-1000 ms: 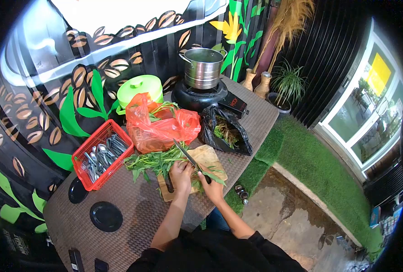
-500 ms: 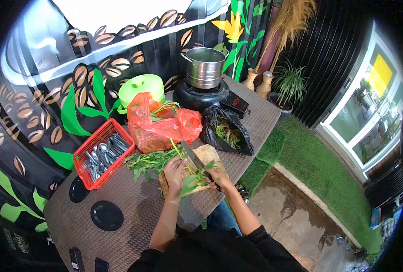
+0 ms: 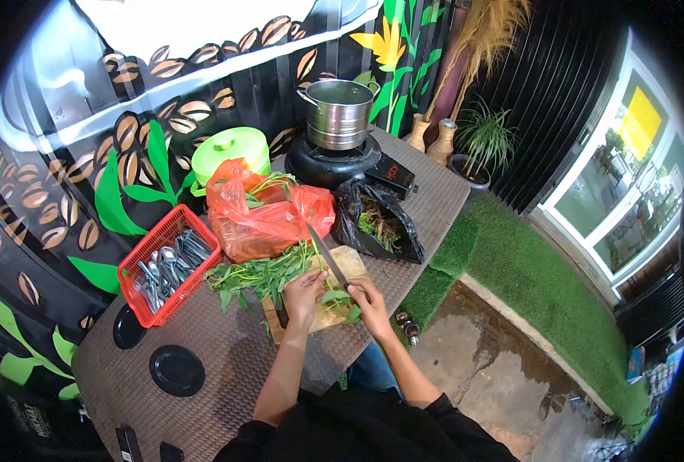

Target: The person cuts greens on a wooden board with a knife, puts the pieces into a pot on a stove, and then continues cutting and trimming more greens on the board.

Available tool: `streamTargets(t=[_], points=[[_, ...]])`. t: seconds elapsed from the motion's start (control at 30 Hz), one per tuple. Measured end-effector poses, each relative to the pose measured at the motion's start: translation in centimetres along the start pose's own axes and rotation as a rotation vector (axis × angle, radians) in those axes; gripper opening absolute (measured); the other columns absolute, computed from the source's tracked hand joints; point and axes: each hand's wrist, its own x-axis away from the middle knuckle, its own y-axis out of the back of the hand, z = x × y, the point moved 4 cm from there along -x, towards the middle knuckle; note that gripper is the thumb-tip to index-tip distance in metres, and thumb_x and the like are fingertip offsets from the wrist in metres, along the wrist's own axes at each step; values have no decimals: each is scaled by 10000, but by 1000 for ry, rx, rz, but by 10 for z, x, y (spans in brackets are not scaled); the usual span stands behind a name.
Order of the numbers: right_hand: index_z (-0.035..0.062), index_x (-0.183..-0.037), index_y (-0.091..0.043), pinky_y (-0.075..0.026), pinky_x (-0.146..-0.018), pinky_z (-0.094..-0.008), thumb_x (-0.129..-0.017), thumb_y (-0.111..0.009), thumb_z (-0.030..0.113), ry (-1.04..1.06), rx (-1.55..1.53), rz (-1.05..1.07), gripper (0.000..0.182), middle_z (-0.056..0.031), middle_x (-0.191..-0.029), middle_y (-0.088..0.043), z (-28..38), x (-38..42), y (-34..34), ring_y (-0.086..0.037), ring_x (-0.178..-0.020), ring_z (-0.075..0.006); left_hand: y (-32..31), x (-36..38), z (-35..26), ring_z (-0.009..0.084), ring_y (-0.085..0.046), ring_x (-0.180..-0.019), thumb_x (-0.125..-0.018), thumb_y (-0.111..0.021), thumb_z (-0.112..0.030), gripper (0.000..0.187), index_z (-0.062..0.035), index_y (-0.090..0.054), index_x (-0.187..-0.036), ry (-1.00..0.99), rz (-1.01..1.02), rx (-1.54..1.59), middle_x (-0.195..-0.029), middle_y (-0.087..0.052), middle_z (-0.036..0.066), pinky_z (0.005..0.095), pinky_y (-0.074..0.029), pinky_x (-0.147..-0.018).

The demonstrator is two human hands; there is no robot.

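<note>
My right hand (image 3: 370,306) is closed round the handle of a knife (image 3: 327,256), whose long blade points away and to the left over the wooden cutting board (image 3: 348,264). Close to the blade, my left hand (image 3: 302,296) pinches the stem of a leafy green. Some cut leaves (image 3: 334,296) lie between my hands on the board. A heap of leafy greens (image 3: 259,276) spreads from the board's left side across the table. Behind it sits a red plastic bag (image 3: 261,223) with more greens inside. A black plastic bag (image 3: 379,223) holding stems and scraps stands open just beyond the board.
At the left is a red basket (image 3: 135,277) of spoons and forks, with black plates (image 3: 177,370) nearer me. A lidded green pot (image 3: 230,154) stands behind the red bag. A steel pot (image 3: 339,119) rests on a black stove (image 3: 330,160). The table's right edge borders grass.
My right hand and the knife have shifted slightly up. A leaf that was blurred between my hands no longer shows there. The view has moved a little.
</note>
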Motion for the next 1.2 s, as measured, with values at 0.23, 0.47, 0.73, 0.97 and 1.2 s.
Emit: streamTargets(t=[0.23,0.47,0.73,0.97,1.2], points=[[-5,-1099,-591,-336,-511,-226,-922,-531,216,-63,-59,-7,289,18,-597,-482,-20,12,-13,-401,-546,-42,-6,8,-8,120,-602,-789,-840,-652,-95,217,60,-625,-990,17,138,84,-919,-650,77,232,-500,-696],[-15,-1154,-576,-430,-692,-239,-917,-529,191,-23,-5,-11,318,-51,-891,-605,-49,13,-17,-521,-762,-95,-3,6,17,161,-604,-845,-873,-580,-36,196,37,-573,-1055,220,113,444,-970,-612,96,265,-512,-731],[-11,-1195,-555,-413,-855,-261,-924,-525,207,-12,109,2,349,-78,-1062,-618,-56,4,-15,-536,-961,-129,0,-6,43,162,-607,-845,-891,-546,-37,165,-4,-577,-1050,237,225,568,-950,-620,83,262,-502,-728],[78,-1260,-523,-419,-875,-297,-902,-559,249,65,340,26,399,-124,-1151,-602,-47,9,-15,-561,-1028,-211,10,-18,76,154,-588,-944,-928,-506,-152,214,-66,-560,-1116,347,196,429,-1031,-616,56,280,-495,-803],[219,-1223,-566,-484,-694,-373,-871,-567,279,181,618,-199,357,-131,-939,-644,-11,24,-32,-610,-850,-303,-10,7,56,183,-587,-919,-907,-546,-145,195,-70,-555,-1087,184,39,552,-996,-596,41,309,-521,-766]])
